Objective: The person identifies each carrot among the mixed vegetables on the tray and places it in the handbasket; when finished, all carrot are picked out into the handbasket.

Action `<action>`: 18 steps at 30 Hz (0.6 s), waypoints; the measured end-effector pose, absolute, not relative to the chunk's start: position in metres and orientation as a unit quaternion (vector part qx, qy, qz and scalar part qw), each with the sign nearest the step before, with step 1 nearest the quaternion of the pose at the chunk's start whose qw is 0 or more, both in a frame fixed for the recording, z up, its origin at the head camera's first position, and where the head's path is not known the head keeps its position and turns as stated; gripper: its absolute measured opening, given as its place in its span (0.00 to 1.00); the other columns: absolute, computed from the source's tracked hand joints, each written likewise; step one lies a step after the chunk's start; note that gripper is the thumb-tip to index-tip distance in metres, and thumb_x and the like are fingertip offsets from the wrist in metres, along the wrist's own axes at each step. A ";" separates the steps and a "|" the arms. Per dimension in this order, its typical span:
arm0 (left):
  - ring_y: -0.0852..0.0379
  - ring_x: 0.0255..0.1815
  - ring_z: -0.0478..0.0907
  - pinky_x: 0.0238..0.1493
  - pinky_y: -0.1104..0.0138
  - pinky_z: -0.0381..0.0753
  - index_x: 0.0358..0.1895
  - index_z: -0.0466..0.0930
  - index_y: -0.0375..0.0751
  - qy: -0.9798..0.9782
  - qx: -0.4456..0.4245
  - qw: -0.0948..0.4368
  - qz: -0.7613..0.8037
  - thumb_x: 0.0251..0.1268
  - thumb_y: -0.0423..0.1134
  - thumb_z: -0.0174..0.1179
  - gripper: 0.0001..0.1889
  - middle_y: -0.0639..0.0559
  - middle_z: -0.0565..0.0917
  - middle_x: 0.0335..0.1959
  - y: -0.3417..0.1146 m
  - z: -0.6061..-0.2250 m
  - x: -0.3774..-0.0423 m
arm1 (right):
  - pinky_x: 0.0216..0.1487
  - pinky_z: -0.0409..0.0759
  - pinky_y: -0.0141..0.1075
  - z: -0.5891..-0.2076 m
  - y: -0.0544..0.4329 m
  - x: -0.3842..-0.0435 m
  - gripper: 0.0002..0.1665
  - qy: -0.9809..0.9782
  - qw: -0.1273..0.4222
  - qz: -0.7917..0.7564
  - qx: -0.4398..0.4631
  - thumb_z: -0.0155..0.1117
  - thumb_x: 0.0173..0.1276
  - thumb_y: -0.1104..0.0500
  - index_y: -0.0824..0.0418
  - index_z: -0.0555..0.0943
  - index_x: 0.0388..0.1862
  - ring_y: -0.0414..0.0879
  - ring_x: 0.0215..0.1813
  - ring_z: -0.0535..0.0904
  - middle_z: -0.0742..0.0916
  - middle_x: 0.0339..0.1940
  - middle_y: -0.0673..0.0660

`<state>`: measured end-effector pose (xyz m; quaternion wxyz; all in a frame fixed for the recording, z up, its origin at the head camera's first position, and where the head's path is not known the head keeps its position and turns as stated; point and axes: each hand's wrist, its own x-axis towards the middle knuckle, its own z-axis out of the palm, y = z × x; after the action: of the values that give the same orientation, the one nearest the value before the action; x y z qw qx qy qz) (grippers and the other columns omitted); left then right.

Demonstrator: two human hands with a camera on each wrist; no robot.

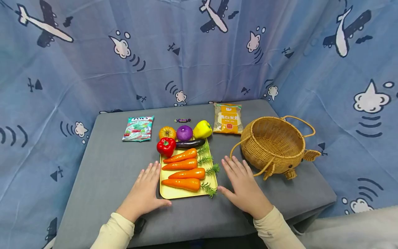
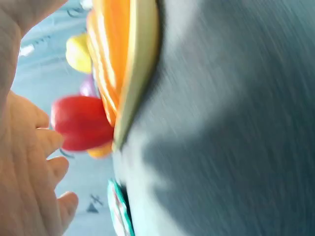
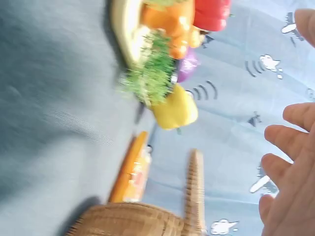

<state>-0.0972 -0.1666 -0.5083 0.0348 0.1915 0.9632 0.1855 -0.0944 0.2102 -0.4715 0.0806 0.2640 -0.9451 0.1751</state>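
Observation:
A yellow tray (image 1: pixel 174 194) holds several orange carrots (image 1: pixel 181 184) with green tops, laid in rows. Behind them, at the tray's far end, are a dark eggplant (image 1: pixel 190 144), a red bell pepper (image 1: pixel 166 146), an orange pumpkin (image 1: pixel 167 132), a round purple vegetable (image 1: pixel 185 133) and a yellow bell pepper (image 1: pixel 202 129). My left hand (image 1: pixel 144 190) is spread along the tray's left side, its fingers straight and its thumb by the near corner. To the right, my right hand (image 1: pixel 244 186) is also spread, thumb near the carrot tops. Neither hand holds anything.
A wicker basket (image 1: pixel 258 152) with looped handles stands right of the tray. At the back are a bag of grain (image 1: pixel 228 119) and a small purple-wrapped candy (image 1: pixel 182 120). A teal snack bag (image 1: pixel 138 128) lies at left. Patterned blue curtains (image 1: pixel 174 69) surround the grey table (image 1: pixel 118 162).

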 end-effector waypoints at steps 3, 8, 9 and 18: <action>0.32 0.86 0.49 0.81 0.37 0.49 0.85 0.49 0.27 0.966 0.177 0.061 0.179 0.45 0.70 0.81 0.74 0.32 0.53 0.86 -0.177 -0.513 -0.100 | 0.83 0.41 0.62 -0.460 0.211 -0.094 0.54 -0.944 0.093 0.166 0.271 0.70 0.75 0.39 0.62 0.60 0.87 0.61 0.87 0.52 0.64 0.86 0.62; 0.31 0.85 0.51 0.80 0.36 0.50 0.85 0.50 0.26 0.963 0.164 0.110 0.184 0.46 0.71 0.79 0.73 0.31 0.54 0.85 -0.184 -0.522 -0.103 | 0.83 0.44 0.63 -0.442 0.196 -0.099 0.53 -0.933 0.108 0.155 0.306 0.67 0.76 0.37 0.62 0.60 0.87 0.61 0.86 0.55 0.64 0.86 0.60; 0.31 0.85 0.50 0.80 0.35 0.50 0.85 0.50 0.26 0.961 0.162 0.121 0.189 0.46 0.71 0.79 0.73 0.31 0.54 0.85 -0.184 -0.524 -0.103 | 0.82 0.45 0.64 -0.440 0.191 -0.100 0.52 -0.930 0.110 0.155 0.315 0.67 0.76 0.37 0.62 0.61 0.87 0.60 0.86 0.56 0.65 0.86 0.60; 0.31 0.85 0.50 0.80 0.36 0.51 0.84 0.50 0.26 0.955 0.147 0.151 0.211 0.47 0.68 0.81 0.72 0.30 0.56 0.84 -0.172 -0.531 -0.102 | 0.81 0.55 0.62 -0.478 0.135 -0.109 0.48 -0.914 0.080 0.159 0.366 0.71 0.75 0.40 0.61 0.67 0.84 0.57 0.82 0.65 0.72 0.82 0.59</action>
<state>-0.1025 -0.1725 -0.5307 0.1508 0.1469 0.9546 0.2108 -0.1093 0.1347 -0.4783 0.0797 0.3656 -0.9136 0.1593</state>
